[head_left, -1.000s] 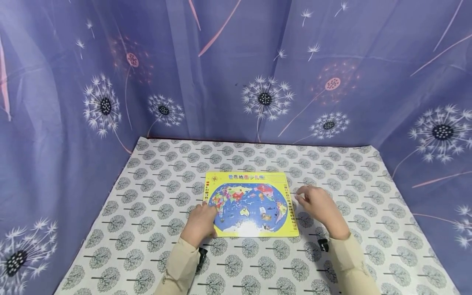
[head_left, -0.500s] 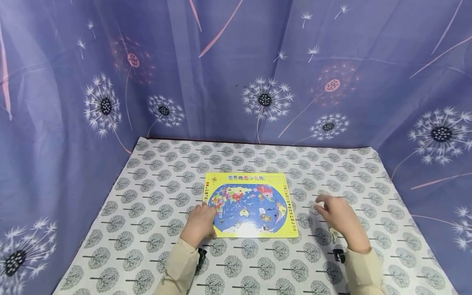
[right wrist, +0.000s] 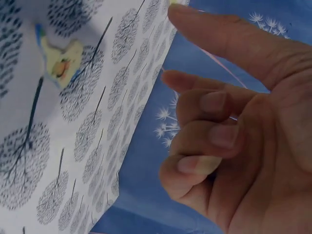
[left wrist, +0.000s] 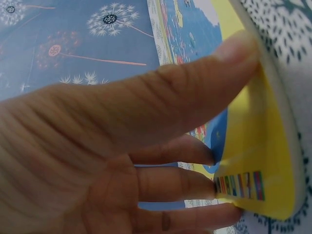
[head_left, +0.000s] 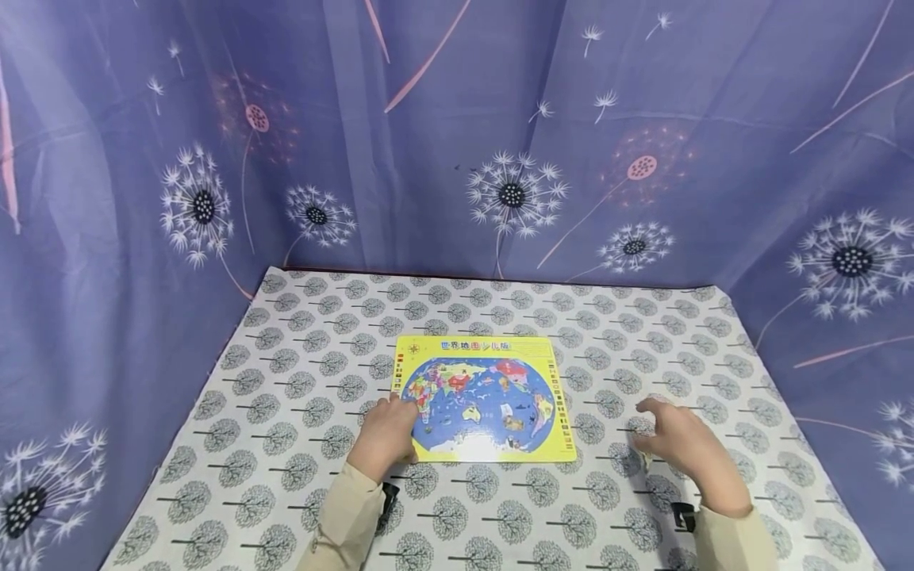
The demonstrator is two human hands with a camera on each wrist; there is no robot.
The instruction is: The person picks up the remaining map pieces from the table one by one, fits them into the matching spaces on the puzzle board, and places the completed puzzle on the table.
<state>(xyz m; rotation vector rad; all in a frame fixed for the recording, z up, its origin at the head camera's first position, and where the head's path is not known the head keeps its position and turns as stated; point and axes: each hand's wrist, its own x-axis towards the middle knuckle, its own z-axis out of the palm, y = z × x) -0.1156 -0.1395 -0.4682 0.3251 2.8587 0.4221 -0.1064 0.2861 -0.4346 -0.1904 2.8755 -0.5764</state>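
A yellow-framed world map board [head_left: 450, 412] with a blue ocean and coloured continents lies flat on the cloth. My left hand [head_left: 388, 428] rests at its near left corner. In the left wrist view the thumb [left wrist: 239, 48] lies along the yellow border, and the other fingertips touch the strip of flags. To the right of the board, my right hand [head_left: 689, 444] hovers with thumb and index finger spread apart and the other fingers curled in. Nothing shows between them. Beneath it lies a small yellow puzzle piece [right wrist: 61, 61] with a blue edge, partly hidden by the hand in the head view.
White cloth [head_left: 321, 507] printed with grey trees covers the table. Blue dandelion-patterned curtains [head_left: 428, 159] stand behind it and at both sides. Each wrist wears a black strap [head_left: 683, 515] below a beige sleeve [head_left: 735, 543].
My right hand has moved right and nearer to me, away from the board's right edge, to above the small yellow piece, and its thumb and index finger have spread. The left hand stays put.
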